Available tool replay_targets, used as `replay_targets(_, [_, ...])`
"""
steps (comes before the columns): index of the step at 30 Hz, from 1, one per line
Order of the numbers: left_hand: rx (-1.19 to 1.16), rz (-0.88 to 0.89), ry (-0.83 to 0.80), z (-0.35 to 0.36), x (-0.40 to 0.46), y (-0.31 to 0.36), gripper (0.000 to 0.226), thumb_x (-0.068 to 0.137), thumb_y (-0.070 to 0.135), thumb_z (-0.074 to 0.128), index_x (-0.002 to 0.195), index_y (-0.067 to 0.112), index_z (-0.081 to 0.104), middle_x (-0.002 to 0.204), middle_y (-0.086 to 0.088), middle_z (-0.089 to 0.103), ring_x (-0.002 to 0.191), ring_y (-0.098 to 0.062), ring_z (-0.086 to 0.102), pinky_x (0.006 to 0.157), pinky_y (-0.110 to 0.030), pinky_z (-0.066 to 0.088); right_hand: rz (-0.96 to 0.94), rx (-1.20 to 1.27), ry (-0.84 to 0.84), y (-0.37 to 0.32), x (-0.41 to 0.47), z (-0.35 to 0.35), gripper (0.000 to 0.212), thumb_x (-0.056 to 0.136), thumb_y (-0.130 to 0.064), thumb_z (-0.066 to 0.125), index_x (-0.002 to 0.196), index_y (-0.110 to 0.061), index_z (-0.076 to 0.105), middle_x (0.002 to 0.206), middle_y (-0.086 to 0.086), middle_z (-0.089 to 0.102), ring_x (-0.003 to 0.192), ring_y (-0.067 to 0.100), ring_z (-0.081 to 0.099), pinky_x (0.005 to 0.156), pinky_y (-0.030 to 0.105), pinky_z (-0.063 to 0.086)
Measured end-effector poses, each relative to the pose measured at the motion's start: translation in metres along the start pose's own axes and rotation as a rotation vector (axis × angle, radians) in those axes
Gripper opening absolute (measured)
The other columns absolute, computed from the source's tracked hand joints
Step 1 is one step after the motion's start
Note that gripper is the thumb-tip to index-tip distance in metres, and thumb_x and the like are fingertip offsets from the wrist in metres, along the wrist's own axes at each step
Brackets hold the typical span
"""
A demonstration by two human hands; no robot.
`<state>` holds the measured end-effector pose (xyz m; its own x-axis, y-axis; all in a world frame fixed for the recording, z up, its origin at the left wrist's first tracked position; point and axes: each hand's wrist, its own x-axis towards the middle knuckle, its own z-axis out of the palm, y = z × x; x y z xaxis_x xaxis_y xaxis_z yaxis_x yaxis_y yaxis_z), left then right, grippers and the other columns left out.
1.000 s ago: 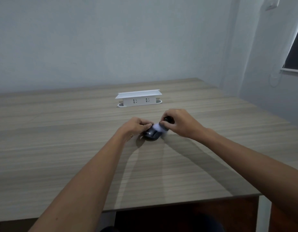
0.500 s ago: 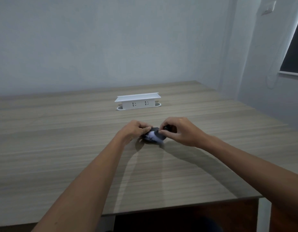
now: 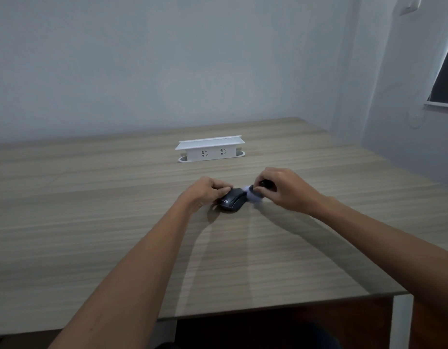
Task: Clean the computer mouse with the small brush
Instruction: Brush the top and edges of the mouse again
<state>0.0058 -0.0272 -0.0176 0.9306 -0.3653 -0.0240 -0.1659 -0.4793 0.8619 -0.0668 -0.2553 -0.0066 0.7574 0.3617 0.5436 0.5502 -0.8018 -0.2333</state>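
A black computer mouse [image 3: 232, 200] lies on the wooden table [image 3: 92, 222] in the middle of the view. My left hand [image 3: 208, 192] grips its left side and holds it against the table. My right hand [image 3: 283, 188] pinches a small brush [image 3: 253, 191] with a dark handle and pale, blurred bristles. The bristles touch the mouse's far right edge. Most of the brush handle is hidden inside my fingers.
A white power strip housing [image 3: 210, 151] with two sockets stands on the table behind the mouse. The table's front edge runs close to me, with a white leg [image 3: 400, 321] at the right. A wall and a window [image 3: 447, 79] lie to the right.
The brush has swept from the top of the mouse out to its right edge, uncovering the mouse's top. My left hand has kept its hold.
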Motion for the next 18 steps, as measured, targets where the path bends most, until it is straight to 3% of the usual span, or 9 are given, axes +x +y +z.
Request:
replay_targets(3, [-0.003,0.006,-0.009,-0.001,0.000,-0.001,0.030,0.095,0.010,0.062,0.123,0.001,0.067,0.121,-0.016,0.070,0.103,-0.017,0.063,0.106,-0.034,0.048,-0.079,0.084,-0.062,-0.014,-0.003,0.004,0.006,0.087,-0.019,0.073,0.091,-0.014,0.071,0.083,-0.009,0.068,0.069,0.000,0.056,0.065,0.013,0.041])
replay_targets(8, [-0.018,0.002,0.001,0.000,-0.001,-0.001,0.030,0.095,0.009,0.061,0.124,0.001,0.067,0.122,-0.017,0.069,0.101,-0.017,0.062,0.106,-0.035,0.048,-0.019,-0.001,-0.005,0.001,0.005,0.002,0.004,0.087,-0.017,0.070,0.088,-0.014,0.070,0.084,-0.006,0.068,0.073,0.011,0.060,0.066,0.022,0.043])
replay_targets(14, [0.024,0.024,0.003,-0.002,0.000,-0.003,0.028,0.094,0.013,0.063,0.120,0.004,0.071,0.117,-0.014,0.072,0.110,-0.021,0.066,0.107,-0.040,0.047,-0.093,0.083,-0.068,-0.016,0.004,0.006,0.007,0.088,-0.020,0.071,0.092,-0.015,0.071,0.084,-0.008,0.070,0.069,0.000,0.056,0.065,0.010,0.040])
replay_targets(18, [0.040,0.025,0.030,0.001,-0.002,-0.001,0.031,0.095,0.010,0.061,0.124,0.001,0.067,0.123,-0.014,0.069,0.103,-0.016,0.061,0.107,-0.035,0.047,-0.017,-0.033,0.009,0.006,0.008,0.004,0.004,0.088,-0.019,0.069,0.088,-0.015,0.069,0.083,-0.006,0.067,0.071,0.011,0.058,0.065,0.022,0.044])
